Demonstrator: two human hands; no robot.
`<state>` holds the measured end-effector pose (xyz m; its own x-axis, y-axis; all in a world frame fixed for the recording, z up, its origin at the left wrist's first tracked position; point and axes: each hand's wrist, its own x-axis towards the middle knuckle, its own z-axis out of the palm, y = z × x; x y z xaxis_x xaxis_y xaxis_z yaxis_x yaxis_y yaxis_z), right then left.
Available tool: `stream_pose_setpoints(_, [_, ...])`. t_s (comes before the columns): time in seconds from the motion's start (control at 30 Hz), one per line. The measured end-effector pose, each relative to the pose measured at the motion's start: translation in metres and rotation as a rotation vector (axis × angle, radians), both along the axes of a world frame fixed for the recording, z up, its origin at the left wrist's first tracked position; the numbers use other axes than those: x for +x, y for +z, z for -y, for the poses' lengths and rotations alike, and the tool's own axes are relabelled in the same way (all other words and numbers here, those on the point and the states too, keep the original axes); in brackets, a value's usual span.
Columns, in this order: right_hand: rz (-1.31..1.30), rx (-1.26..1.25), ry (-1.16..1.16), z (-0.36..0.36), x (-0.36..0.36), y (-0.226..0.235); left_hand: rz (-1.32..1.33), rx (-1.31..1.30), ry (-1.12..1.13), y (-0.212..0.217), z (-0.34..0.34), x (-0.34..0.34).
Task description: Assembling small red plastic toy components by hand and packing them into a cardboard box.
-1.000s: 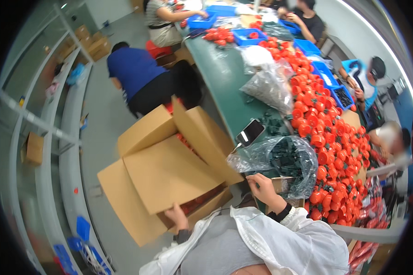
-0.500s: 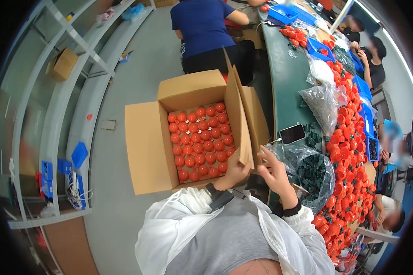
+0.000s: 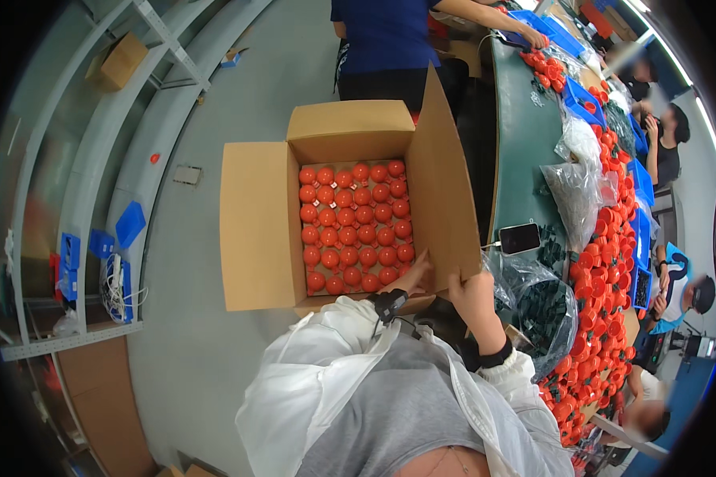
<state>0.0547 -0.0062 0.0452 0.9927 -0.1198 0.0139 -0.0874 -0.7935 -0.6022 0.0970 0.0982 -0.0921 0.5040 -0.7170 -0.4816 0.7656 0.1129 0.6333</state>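
Observation:
An open cardboard box (image 3: 250, 226) stands before me, with rows of round red domed parts (image 3: 366, 234) on a brown layer inside. A cardboard panel (image 3: 445, 183) rises along its right side; I cannot tell whether it is a flap or a loose sheet. At the box's near right corner, my left hand (image 3: 412, 278) is closed on the panel's lower near part, some fingers hidden. My right hand (image 3: 476, 300) is wrapped over the panel's near edge, just right of the left hand.
To the right, a green workbench (image 3: 521, 127) carries a heap of red parts (image 3: 601, 278), blue bins (image 3: 585, 103), a phone (image 3: 519, 238) and a clear bag of dark green pieces (image 3: 545, 314). A person in blue (image 3: 382, 48) is beyond the box. Metal shelving (image 3: 79, 183) lines the left.
My right hand, open and apart before, has come down onto the panel's edge and closed. The panel has swung wider to the right, and the outer flap behind it no longer shows.

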Motion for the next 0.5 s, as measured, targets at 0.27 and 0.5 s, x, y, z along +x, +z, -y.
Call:
stream_pose_setpoints(0.27, [-0.02, 0.168, 0.076, -0.014, -0.005, 0.006, -0.364, -0.147, 0.081, -0.044, 0.015, 0.005])
stream_pose_setpoints(0.5, [-0.023, 0.204, 0.117, -0.015, -0.02, -0.033, -0.371, -0.163, 0.152, -0.11, 0.031, 0.01])
